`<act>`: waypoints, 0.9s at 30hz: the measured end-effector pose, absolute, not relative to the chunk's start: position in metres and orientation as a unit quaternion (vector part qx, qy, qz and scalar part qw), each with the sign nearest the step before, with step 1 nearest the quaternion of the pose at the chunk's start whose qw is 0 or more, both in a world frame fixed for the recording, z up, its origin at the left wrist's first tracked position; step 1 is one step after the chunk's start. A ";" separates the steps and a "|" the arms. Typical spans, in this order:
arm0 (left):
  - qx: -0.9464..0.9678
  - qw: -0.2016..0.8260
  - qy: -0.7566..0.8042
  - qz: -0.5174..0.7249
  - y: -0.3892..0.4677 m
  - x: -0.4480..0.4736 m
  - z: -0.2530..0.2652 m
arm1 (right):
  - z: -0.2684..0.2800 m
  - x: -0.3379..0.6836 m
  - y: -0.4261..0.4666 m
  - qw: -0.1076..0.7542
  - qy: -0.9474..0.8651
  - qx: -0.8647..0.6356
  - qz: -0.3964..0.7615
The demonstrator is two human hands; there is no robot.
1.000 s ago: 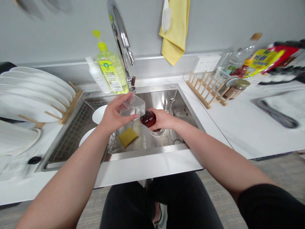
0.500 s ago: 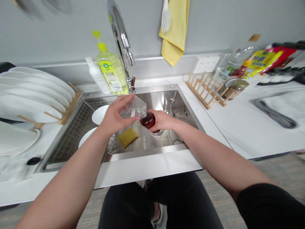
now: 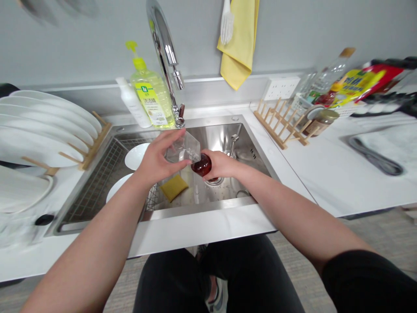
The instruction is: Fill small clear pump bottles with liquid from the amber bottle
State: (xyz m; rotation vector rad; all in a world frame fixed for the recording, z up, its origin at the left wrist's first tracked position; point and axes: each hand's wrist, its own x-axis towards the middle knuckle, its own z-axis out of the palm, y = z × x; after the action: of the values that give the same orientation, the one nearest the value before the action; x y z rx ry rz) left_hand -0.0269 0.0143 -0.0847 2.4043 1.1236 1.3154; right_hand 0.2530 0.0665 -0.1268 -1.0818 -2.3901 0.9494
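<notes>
Container (image 3: 186,147), clear, colourless and flat-sided, is pinched in the grip of the left hand (image 3: 156,160), between thumb and fingers, above a rectangular stainless-steel sink (image 3: 203,191). Just beside it, the right hand (image 3: 220,164) curls its grip round a glossy, rounded, dark-red vessel (image 3: 200,165); I cannot tell whether the two touch. The right hand hides part of that vessel. I count one container, one vessel, one mustard-yellow pad (image 3: 174,188) and two white dishes (image 3: 135,156), the nearer partly covered by the left forearm (image 3: 97,239).
</notes>
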 end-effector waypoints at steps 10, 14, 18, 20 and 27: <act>0.814 0.079 0.389 0.423 0.011 -0.025 -0.079 | -0.127 0.253 0.066 0.175 -0.845 -0.375 0.339; 0.814 0.086 0.392 0.420 0.011 -0.024 -0.081 | -0.127 0.253 0.066 0.178 -0.847 -0.368 0.340; 0.813 0.081 0.401 0.415 0.011 -0.024 -0.083 | -0.125 0.253 0.065 0.177 -0.844 -0.367 0.348; 0.812 0.081 0.402 0.415 0.011 -0.025 -0.083 | -0.125 0.253 0.065 0.175 -0.843 -0.368 0.352; 0.812 0.084 0.396 0.420 0.011 -0.024 -0.082 | -0.124 0.252 0.064 0.168 -0.846 -0.370 0.346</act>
State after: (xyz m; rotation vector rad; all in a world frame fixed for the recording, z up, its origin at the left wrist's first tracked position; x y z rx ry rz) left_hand -0.0238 0.0106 -0.0815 2.4244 1.1821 1.2526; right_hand 0.2524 0.0638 -0.1237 -1.0517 -2.4047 0.9852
